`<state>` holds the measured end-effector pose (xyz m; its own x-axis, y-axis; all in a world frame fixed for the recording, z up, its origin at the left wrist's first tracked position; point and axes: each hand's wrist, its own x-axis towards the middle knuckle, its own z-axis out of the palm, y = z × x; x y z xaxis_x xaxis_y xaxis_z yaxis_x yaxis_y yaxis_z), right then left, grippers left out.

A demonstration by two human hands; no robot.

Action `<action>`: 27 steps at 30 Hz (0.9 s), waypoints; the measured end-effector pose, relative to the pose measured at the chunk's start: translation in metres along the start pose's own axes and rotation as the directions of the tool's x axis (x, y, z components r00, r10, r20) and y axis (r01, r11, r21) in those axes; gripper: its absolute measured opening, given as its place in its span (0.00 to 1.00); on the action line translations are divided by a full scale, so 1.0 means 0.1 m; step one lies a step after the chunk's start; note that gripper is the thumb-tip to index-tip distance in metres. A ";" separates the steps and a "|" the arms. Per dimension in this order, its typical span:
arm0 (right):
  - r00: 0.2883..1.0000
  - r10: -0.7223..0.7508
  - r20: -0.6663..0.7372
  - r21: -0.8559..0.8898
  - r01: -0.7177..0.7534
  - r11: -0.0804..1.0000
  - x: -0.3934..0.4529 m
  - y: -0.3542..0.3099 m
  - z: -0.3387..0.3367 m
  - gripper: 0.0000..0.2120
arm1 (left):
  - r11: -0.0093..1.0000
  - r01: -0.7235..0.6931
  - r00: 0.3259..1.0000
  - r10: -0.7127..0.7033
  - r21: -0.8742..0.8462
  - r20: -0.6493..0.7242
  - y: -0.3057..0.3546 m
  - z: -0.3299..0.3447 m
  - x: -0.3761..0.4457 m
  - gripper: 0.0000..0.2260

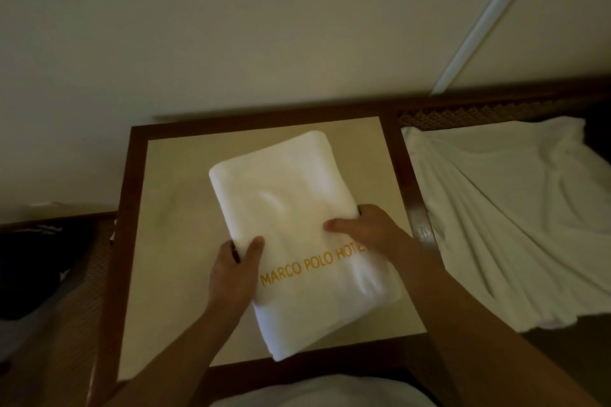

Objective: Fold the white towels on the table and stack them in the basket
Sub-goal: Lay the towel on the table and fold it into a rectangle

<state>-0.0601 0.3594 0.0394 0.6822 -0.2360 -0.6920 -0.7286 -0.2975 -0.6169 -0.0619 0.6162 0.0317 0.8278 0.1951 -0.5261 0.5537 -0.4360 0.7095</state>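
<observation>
A folded white towel [291, 208] with gold "MARCO POLO HOTEL" lettering lies tilted on the small square table [165, 241]. My left hand [233, 277] grips its left edge, thumb on top and fingers under the fold. My right hand [367, 228] holds its right edge, thumb lying across the top. Another white towel [512, 224] lies unfolded and rumpled to the right, over a woven surface. No basket is clearly in view.
The table has a dark wooden frame [393, 148] around a pale top. Woven dark furniture [76, 290] stands on the left with something black on it. A cream wall [264, 26] rises just behind the table. White fabric [314, 393] shows at the bottom edge.
</observation>
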 end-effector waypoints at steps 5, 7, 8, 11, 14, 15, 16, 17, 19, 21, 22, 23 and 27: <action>0.996 0.000 -0.084 0.045 0.004 0.999 -0.09 0.04 0.14 0.21 | 0.997 0.043 0.996 -0.038 -0.063 0.078 0.07 0.01 0.10 0.24; 0.996 0.016 -0.091 0.101 -0.007 0.995 -0.13 0.08 0.13 0.24 | 0.999 0.022 0.994 -0.016 -0.048 0.110 0.08 0.04 0.12 0.34; 0.996 0.027 -0.086 0.133 -0.015 0.991 -0.16 0.10 0.13 0.24 | 0.998 0.015 0.990 -0.007 -0.053 0.138 0.10 0.05 0.12 0.37; 0.997 0.063 -0.044 0.253 -0.050 0.966 -0.30 0.23 0.09 0.14 | 0.989 0.043 0.964 -0.004 -0.142 0.265 0.14 0.10 0.14 0.43; 0.995 0.099 -0.008 0.371 -0.089 0.924 -0.46 0.40 0.01 0.12 | 0.989 0.019 0.931 0.036 -0.145 0.363 0.21 0.24 0.08 0.39; 0.996 0.089 -0.015 0.410 -0.075 0.909 -0.52 0.47 -0.03 0.12 | 0.990 0.009 0.926 0.044 -0.139 0.374 0.23 0.29 0.05 0.38; 0.997 0.078 -0.028 0.451 -0.057 0.891 -0.57 0.53 -0.07 0.11 | 0.991 -0.004 0.924 0.054 -0.132 0.380 0.26 0.35 0.02 0.37; 0.997 0.057 -0.049 0.493 -0.025 0.869 -0.63 0.60 -0.11 0.09 | 0.991 -0.020 0.919 0.069 -0.131 0.388 0.30 0.43 -0.03 0.38; 0.995 0.011 -0.096 0.572 0.046 0.819 -0.76 0.79 -0.26 0.09 | 0.989 -0.058 0.909 0.109 -0.135 0.403 0.38 0.63 -0.17 0.36; 0.994 -0.010 -0.113 0.630 0.079 0.773 -0.89 0.96 -0.43 0.14 | 0.986 -0.099 0.900 0.147 -0.136 0.411 0.48 0.82 -0.34 0.32; 0.993 -0.009 -0.120 0.651 0.086 0.754 -0.97 1.11 -0.56 0.18 | 0.983 -0.125 0.889 0.171 -0.132 0.425 0.54 0.95 -0.46 0.30; 0.992 -0.002 -0.130 0.670 0.089 0.737 -1.03 1.26 -0.69 0.22 | 0.980 -0.153 0.877 0.194 -0.126 0.439 0.60 1.09 -0.59 0.29; 0.963 0.056 -0.264 0.728 0.161 0.666 -1.37 1.97 -1.27 0.20 | 0.960 -0.268 0.795 0.271 -0.086 0.543 0.78 1.75 -1.19 0.35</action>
<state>-0.2900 0.2156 0.0604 0.6320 -0.4884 -0.6016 -0.4195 0.4372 -0.7956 -0.1330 0.4049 0.0676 0.7587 -0.4398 -0.4805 0.3173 -0.3948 0.8623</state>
